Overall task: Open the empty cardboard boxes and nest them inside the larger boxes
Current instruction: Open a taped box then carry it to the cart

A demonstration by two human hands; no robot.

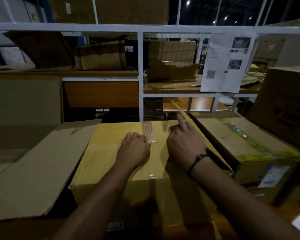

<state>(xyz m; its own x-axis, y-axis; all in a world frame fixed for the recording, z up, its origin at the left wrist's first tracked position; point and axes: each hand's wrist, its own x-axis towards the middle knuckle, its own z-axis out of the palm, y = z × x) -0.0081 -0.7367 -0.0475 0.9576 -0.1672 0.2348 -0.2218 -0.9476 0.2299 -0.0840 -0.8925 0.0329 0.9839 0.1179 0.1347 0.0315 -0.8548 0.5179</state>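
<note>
Forearms (102, 196) enter from the bottom edge, and both reach onto the cardboard box (111, 153) directly in front of me. Box sits centre frame, front wall toward the camera.

Left grip (133, 149): fingers curled under, knuckles resting on the box top, thumb against the near end of the clear tape strip (148, 131) along the seam. I cannot tell whether it pinches the tape.

Right grip (185, 141): grasping the right flap (184, 114), which is raised and tilted outward, index finger laid along its edge. Dark cord bracelet (197, 160) on that wrist.

Taped box (241, 141) with blue-yellow tape sits just beside it on the right. Flattened cardboard (42, 170) lies to the left. White shelf rack (140, 66) stands behind, holding worn cartons, with a printed sheet (227, 63) hanging from it.
</note>
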